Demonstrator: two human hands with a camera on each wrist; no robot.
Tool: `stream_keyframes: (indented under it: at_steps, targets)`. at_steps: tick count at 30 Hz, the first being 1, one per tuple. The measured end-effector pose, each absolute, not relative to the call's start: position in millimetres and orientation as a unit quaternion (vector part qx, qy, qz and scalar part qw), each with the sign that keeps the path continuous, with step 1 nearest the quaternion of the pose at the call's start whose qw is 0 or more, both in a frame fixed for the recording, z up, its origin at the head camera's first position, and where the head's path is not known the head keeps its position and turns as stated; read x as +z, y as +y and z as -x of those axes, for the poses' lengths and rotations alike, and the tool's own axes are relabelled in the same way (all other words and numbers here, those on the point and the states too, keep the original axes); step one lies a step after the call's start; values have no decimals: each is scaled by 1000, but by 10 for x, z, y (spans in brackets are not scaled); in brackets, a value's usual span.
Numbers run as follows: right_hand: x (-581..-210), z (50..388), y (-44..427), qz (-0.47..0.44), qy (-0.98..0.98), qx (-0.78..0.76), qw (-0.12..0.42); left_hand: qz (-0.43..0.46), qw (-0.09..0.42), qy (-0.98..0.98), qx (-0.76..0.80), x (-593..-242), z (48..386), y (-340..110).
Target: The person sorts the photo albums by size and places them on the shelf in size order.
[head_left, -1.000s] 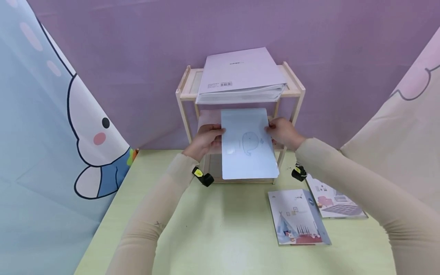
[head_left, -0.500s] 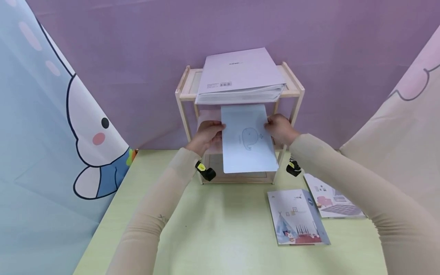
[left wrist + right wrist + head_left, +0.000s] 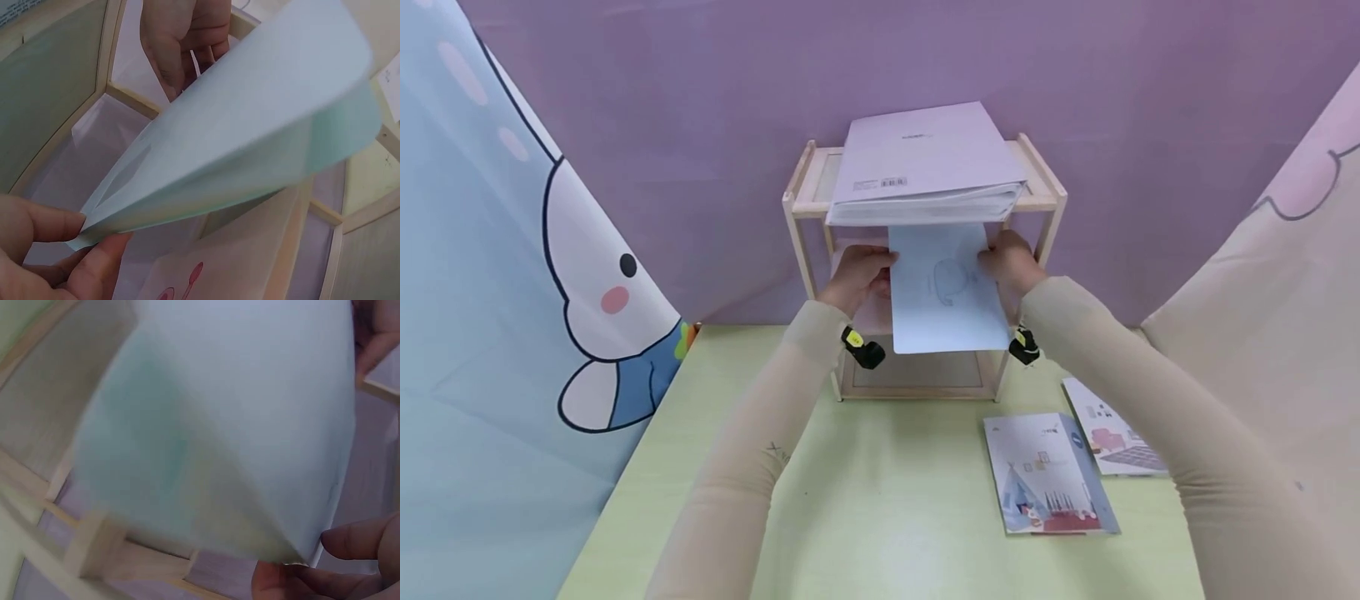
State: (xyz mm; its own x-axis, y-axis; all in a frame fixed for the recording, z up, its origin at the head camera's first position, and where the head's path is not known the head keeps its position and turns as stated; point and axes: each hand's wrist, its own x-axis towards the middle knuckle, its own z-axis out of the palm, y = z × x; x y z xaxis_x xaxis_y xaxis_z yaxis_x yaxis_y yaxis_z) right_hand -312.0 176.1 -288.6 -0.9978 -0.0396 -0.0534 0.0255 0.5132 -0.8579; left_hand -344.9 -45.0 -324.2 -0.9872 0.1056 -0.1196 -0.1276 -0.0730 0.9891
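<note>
A light blue notebook (image 3: pixel 943 321) with a whale drawing on its cover hangs tilted in front of the small wooden shelf rack (image 3: pixel 917 392). My left hand (image 3: pixel 859 273) pinches its left edge between thumb and fingers. On the opposite edge, my right hand (image 3: pixel 1013 260) pinches it the same way. The far end of the notebook is hidden under the upper shelf's overhang. The left wrist view shows the notebook's covers parted at the near end. Below it, on the middle level, lies a pale pink book (image 3: pixel 181 278) with a red drawing.
A thick white-edged album (image 3: pixel 925 154) lies on the rack's top and juts past its front edge. Two illustrated booklets, one nearer (image 3: pixel 1037 475) and one farther booklet (image 3: pixel 1120 433), lie right of the rack on the pale green table (image 3: pixel 880 500). Purple cloth hangs behind.
Both hands have moved up and away from me with the light blue notebook, carrying its far end in under the album and top shelf. The booklets and album stay put.
</note>
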Motion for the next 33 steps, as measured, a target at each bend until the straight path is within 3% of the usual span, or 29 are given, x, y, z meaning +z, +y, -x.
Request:
stream_keyframes:
  at_steps: [13,21,33]
  targets:
    - [-2791,3207,1710,-17,828,-558,47,10,78,690,719,-3201,3545,-375]
    - [-2761,3339,1674,-78,833,-545,51,31,67,704,706,-3151,3600,-306]
    - [-2722,3482,1688,-87,877,-472,16,48,37,706,705,-3196,3647,-185]
